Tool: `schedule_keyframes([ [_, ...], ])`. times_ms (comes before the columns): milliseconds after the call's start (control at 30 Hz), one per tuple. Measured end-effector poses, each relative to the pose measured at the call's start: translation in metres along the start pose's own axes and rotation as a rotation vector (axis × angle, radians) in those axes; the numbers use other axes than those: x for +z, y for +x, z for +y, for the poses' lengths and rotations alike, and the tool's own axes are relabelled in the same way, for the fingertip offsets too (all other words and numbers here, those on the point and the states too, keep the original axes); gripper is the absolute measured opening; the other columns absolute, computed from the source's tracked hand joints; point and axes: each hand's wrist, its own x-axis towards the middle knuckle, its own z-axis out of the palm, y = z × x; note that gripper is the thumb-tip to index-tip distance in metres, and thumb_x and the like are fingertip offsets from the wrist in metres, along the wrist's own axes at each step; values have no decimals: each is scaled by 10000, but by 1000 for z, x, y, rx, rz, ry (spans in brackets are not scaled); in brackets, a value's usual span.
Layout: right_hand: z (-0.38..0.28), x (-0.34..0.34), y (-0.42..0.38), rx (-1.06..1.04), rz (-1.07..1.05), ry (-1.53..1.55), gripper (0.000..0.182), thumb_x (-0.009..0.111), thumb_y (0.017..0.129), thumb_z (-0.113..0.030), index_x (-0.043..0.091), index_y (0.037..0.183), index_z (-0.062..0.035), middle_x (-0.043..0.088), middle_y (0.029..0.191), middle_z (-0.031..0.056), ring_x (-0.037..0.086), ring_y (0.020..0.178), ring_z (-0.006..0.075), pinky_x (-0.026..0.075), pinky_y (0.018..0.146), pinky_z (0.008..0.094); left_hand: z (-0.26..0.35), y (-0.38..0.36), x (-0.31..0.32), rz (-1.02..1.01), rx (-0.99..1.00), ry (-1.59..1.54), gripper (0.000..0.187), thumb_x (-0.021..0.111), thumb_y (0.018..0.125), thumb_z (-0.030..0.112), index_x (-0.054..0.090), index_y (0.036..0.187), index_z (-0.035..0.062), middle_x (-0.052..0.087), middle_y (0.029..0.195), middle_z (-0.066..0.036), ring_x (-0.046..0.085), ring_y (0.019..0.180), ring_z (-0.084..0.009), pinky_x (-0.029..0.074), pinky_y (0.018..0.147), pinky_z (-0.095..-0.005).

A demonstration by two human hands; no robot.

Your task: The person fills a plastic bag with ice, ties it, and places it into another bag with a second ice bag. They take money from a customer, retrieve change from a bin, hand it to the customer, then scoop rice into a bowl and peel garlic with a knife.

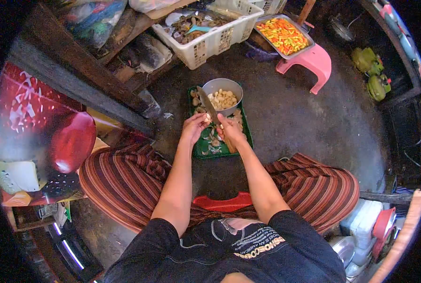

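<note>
Frame center: left grip [195, 128] pinched garlic [207, 118], right grip [231, 132] clasped knife [205, 101], over green tray [199, 149]. Pot [215, 85] overlapped tray's upper-right edge; floor [304, 125] stretched right, below pink stool [319, 61].

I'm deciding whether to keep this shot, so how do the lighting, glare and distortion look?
Head view: strong fisheye curvature with black corners; pale glare on the glossy red covering at left; deep, grainy shadow at far right; the left hand and right hand well lit, fine detail small and soft.
</note>
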Motion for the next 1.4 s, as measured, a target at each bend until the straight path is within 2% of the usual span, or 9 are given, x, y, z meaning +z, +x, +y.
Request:
schedule_keyframes([
  [200,8,-7,9,2,-50,65,440,501,915,-473,525,695,-92,471,535,-7,431,437,89,343,427,239,0,-7,11,-72,49,-75,181,638,831,65,594,991,-7,643,917,-97,630,828,-203,532,759,-328],
  [333,11,-10,11,-145,-1,-109,410,507,917,-457,559,739,-91,460,534,-18,423,443,75,333,425,234,1,-3,17,-54,1,-125,152,636,832,63,591,959,-6,631,887,-82,626,846,-198,530,794,-335],
  [367,11,-9,10,-178,0,-157,399,511,916,-455,572,765,-90,460,539,-21,422,449,72,331,425,232,-1,-4,22,19,44,7,145,633,833,63,586,952,-7,622,893,-84,621,854,-198,525,817,-342],
  [433,11,-7,8,-129,17,-81,386,512,917,-451,578,799,-89,463,548,-22,424,457,71,333,430,232,-1,-4,24,91,88,139,139,630,835,64,581,944,-8,613,900,-86,617,862,-199,520,840,-350],
  [567,10,-9,8,-53,-18,94,382,519,908,-464,572,851,-90,471,572,-23,432,479,74,342,443,232,-3,-1,22,3,57,95,148,592,839,31,557,969,-32,585,967,-119,600,898,-222,507,874,-384],
  [667,12,-7,9,-67,21,44,395,521,916,-424,573,755,-68,482,541,-7,425,435,88,335,408,242,-4,1,22,11,47,71,157,567,836,10,544,980,-49,574,979,-128,592,929,-241,505,878,-398],
  [733,11,-6,8,-53,22,75,392,523,914,-428,576,778,-64,484,547,-4,426,437,92,338,409,244,-4,1,21,23,46,69,161,555,834,1,539,984,-55,572,977,-129,588,942,-248,503,881,-401],
  [1233,8,-13,8,1,1,214,384,505,916,-443,504,751,-95,465,539,5,437,441,119,346,420,258,5,-9,23,-126,40,51,201,562,843,12,582,1035,-43,609,1037,-142,604,987,-249,498,904,-366],
  [1400,9,-10,8,-34,0,178,377,506,917,-439,527,797,-82,469,538,3,436,438,111,340,411,259,5,-12,20,-66,32,104,201,630,846,75,602,1011,-37,635,954,-92,619,867,-174,511,771,-268],
])
